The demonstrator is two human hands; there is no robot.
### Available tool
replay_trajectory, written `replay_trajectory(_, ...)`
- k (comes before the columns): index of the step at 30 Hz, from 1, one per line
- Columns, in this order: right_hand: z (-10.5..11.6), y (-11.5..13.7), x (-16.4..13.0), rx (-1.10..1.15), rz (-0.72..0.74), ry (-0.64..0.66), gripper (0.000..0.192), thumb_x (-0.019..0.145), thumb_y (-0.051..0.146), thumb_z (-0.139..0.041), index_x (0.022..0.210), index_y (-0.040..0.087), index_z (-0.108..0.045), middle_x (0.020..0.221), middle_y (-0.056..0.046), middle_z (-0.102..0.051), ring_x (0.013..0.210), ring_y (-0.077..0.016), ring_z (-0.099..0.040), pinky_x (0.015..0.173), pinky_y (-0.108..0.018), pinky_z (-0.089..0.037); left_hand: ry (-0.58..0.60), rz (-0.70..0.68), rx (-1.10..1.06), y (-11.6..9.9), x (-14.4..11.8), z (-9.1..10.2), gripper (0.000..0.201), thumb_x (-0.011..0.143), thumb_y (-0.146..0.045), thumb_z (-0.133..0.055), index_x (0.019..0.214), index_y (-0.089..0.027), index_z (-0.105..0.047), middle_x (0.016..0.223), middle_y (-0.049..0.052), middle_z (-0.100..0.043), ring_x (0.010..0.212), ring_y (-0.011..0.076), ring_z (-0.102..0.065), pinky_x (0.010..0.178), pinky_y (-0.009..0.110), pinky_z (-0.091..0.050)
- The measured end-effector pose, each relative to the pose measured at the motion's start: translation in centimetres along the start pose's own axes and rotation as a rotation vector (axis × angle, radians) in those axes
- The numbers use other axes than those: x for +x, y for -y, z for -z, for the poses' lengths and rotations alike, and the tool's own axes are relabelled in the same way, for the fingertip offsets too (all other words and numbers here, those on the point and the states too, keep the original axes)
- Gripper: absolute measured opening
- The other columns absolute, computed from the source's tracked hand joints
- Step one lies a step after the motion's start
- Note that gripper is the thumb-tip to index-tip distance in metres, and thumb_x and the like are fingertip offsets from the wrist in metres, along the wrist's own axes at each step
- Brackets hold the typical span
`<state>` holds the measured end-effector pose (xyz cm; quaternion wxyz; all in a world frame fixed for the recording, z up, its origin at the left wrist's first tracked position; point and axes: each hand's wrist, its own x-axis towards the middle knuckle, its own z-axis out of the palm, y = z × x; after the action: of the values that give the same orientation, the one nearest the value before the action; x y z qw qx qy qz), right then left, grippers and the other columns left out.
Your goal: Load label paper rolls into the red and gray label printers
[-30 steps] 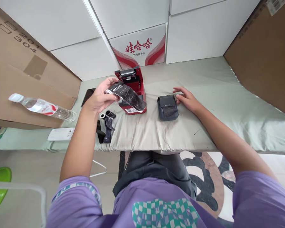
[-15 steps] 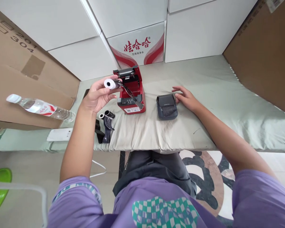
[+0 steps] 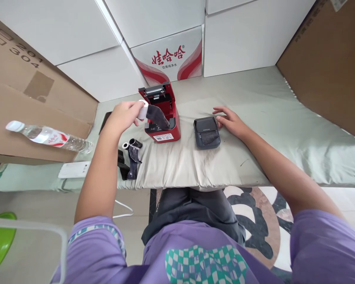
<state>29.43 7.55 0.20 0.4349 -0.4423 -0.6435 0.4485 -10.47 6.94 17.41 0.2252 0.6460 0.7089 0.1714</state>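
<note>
My left hand (image 3: 124,114) is closed around a small white paper roll (image 3: 142,110). A dark strip (image 3: 157,115) hangs from the roll, its lower end at the front of the red label printer (image 3: 175,128). That printer stands with its lid raised, its inside partly hidden by the strip. My right hand (image 3: 230,121) lies with fingers apart at the right side of a small dark portable printer (image 3: 207,132), fingertips at its edge. Left of the red printer lie a black roll (image 3: 135,142) and a crumpled dark strip (image 3: 133,161).
A clear water bottle (image 3: 50,136) lies by the cardboard box (image 3: 14,90) on the left. A white flat device (image 3: 73,169) sits near the cushion's front edge. White boxes (image 3: 239,43) line the back, and another cardboard box (image 3: 337,75) stands at right.
My left hand has turned over, palm now downward, with the roll still in it. The dark strip has swung from edge-on to showing its flat face. My right hand stays beside the small printer.
</note>
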Motion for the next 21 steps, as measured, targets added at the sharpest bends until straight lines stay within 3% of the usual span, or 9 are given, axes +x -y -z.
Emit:
replay_trajectory(3,0.0,0.0,0.0,-0.002,-0.004,-0.002,0.048,0.089,0.052,-0.072,0.133,0.033,-0.064,0.133,-0.006,-0.063,0.072,-0.013,-0.06,0.075,-0.039,-0.065,0.037,-0.003,0.204,-0.3,1.2,-0.3,0.049,0.093,-0.062,-0.048,0.083,-0.021,-0.073,0.071,0.006,-0.07,0.071,0.0253,-0.067,0.078,0.039,-0.05)
replay_trajectory(8,0.1,0.1,-0.1,-0.016,-0.006,-0.002,0.049,0.089,0.051,-0.071,0.134,0.032,-0.063,0.133,-0.006,-0.064,0.071,-0.0127,-0.06,0.074,-0.039,-0.065,0.06,-0.07,0.284,-2.3,2.2,-2.1,0.05,0.083,-0.066,-0.06,0.094,-0.021,-0.078,0.085,0.009,-0.077,0.085,0.0315,-0.07,0.078,0.04,-0.052)
replay_trajectory(11,0.1,0.1,-0.1,-0.022,-0.002,-0.001,0.049,0.089,0.051,-0.07,0.133,0.031,-0.063,0.132,-0.007,-0.064,0.071,-0.0122,-0.06,0.074,-0.037,-0.064,0.013,-0.016,0.381,-3.8,2.3,-3.5,0.047,0.084,-0.065,-0.062,0.093,-0.022,-0.079,0.084,0.012,-0.078,0.096,0.0354,-0.071,0.086,0.042,-0.054)
replay_trajectory(14,0.0,0.1,-0.1,-0.015,-0.001,-0.007,0.05,0.088,0.05,-0.071,0.132,0.03,-0.062,0.132,-0.007,-0.064,0.071,-0.0119,-0.06,0.074,-0.037,-0.063,-0.048,0.021,0.475,-4.8,2.5,-4.7,0.049,0.086,-0.066,-0.06,0.094,-0.021,-0.079,0.097,0.017,-0.079,0.106,0.0398,-0.071,0.094,0.048,-0.054)
replay_trajectory(17,0.0,0.1,-0.1,-0.013,-0.007,-0.004,0.05,0.088,0.05,-0.071,0.132,0.03,-0.062,0.132,-0.007,-0.064,0.071,-0.0121,-0.06,0.074,-0.037,-0.063,-0.094,0.013,0.527,-5.2,2.8,-5.8,0.054,0.086,-0.068,-0.062,0.099,-0.019,-0.079,0.109,0.021,-0.078,0.115,0.0435,-0.069,0.098,0.052,-0.052)
replay_trajectory(21,0.0,0.2,-0.1,-0.011,-0.008,-0.001,0.05,0.087,0.05,-0.072,0.132,0.029,-0.062,0.131,-0.007,-0.064,0.07,-0.012,-0.06,0.073,-0.037,-0.063,-0.069,0.012,0.545,-5.0,3.1,-7.0,0.054,0.088,-0.066,-0.061,0.103,-0.017,-0.079,0.116,0.024,-0.076,0.119,0.0447,-0.068,0.099,0.052,-0.051)
